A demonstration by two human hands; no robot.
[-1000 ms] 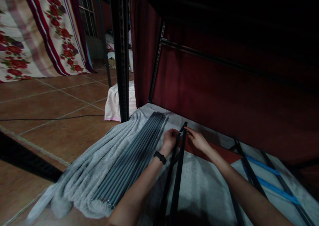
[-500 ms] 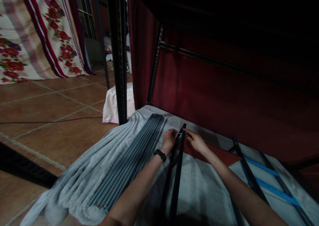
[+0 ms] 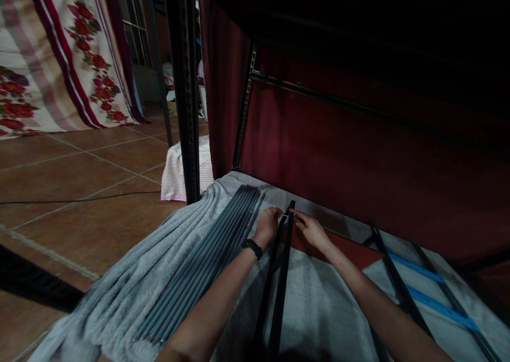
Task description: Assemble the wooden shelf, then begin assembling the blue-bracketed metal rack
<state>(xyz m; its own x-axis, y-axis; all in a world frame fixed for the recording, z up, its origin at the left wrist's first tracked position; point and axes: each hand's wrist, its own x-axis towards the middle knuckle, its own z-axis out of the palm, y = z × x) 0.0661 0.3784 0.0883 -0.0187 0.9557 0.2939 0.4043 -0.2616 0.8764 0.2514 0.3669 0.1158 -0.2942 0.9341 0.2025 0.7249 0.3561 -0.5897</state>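
Both hands at the upper end of two dark bars, fingertips poorly resolved

Two black bars (image 3: 283,279) are laid lengthwise on a grey blanket (image 3: 314,298), nearly meeting at their far end and spread apart toward the viewer. Their near ends are lost in deep shadow at the bottom edge. The far end is flanked by the left hand (image 3: 268,226) and the right hand (image 3: 313,232).

The left fingers are drawn together beside a thin pale strand (image 3: 285,216), by which the gap toward the bars is crossed; whether it is actually pinched cannot be told, and what it is made of is too small to be made out. The right index finger is stretched to the bar's tip, the other fingers being bent beneath it; whether anything is gripped there cannot be told either. Both forearms are cut off by the lower edge, and a dark band (image 3: 253,249) is worn on the left wrist.

To the left, a row of grey rods (image 3: 207,261) is partly covered by the left forearm. Farther right, blue strips (image 3: 438,304) are seen across other dark bars (image 3: 402,282), partly hidden by the right forearm. The upper right is swallowed by darkness, so that the dark red curtain (image 3: 338,154) is only faintly shown.
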